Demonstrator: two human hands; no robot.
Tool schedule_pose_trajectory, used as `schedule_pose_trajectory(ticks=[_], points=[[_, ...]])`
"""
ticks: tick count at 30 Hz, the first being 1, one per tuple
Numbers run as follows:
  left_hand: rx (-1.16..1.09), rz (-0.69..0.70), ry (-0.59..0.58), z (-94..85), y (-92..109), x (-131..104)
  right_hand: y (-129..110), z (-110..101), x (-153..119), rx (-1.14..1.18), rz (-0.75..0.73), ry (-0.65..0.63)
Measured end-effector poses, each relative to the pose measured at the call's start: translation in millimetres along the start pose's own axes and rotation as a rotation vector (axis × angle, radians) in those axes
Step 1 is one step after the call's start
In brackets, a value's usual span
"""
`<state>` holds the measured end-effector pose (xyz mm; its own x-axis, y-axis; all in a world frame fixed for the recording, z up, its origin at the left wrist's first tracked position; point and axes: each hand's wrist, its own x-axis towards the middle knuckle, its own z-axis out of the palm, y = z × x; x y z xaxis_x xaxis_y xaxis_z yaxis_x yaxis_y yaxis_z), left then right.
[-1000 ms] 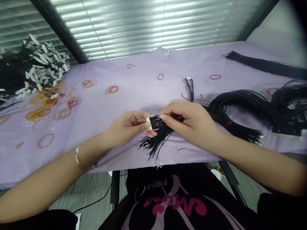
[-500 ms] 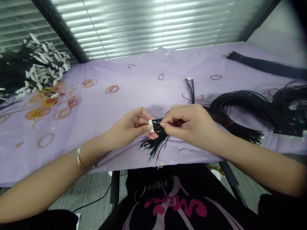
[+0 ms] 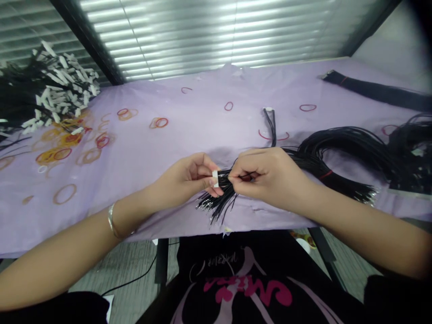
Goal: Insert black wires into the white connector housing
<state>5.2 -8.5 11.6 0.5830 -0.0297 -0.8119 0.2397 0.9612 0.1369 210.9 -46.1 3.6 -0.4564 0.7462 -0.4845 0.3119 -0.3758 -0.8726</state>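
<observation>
Left hand [image 3: 189, 178]: you're pinching the white connector [image 3: 216, 175], thumb against fingers.
Right hand [image 3: 266, 173]: you're pinching black wires [image 3: 223, 181] beside it.
Connector: sitting between your hands, over the purple sheet [image 3: 182, 139].
Shirt lettering [image 3: 248, 286]: showing pink, unreadable.

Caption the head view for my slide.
Over purple sheeting, the left hand pinches a white connector while the right hand holds black wires.

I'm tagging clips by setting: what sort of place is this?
Probably a wiring workshop: coiled black wires and scattered rubber bands lie on the purple-covered table, and the left hand pinches a white connector.
</observation>
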Motion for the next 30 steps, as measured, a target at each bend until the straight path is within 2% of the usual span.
schedule_pose_trajectory(ticks=[9,15,20,21,25,27,30], points=[[0.056,0.038,0.01,0.8,-3.6,-1.0,1.7,6.4,-2.0,-0.048,-0.081,-0.009],[0.073,0.07,0.025,2.7,-6.3,-0.4,3.0,10.9,-2.0,-0.145,-0.07,-0.03],[0.023,0.092,0.102,-4.9,-0.6,5.5,-2.4,1.2,-1.5,-0.33,-0.187,0.118],[0.013,0.088,0.127,-7.4,1.0,6.6,-2.9,-1.4,-1.8,-0.349,-0.228,0.116],[-0.05,0.065,0.218,-15.2,4.6,9.8,0.1,-5.6,-2.2,-0.453,-0.369,-0.047],[-0.079,0.059,0.23,-16.5,4.3,10.4,2.9,-3.3,-1.7,-0.52,-0.371,-0.092],[-0.086,0.048,0.203,-16.0,3.4,9.5,6.1,2.3,-0.7,-0.574,-0.327,-0.093]])
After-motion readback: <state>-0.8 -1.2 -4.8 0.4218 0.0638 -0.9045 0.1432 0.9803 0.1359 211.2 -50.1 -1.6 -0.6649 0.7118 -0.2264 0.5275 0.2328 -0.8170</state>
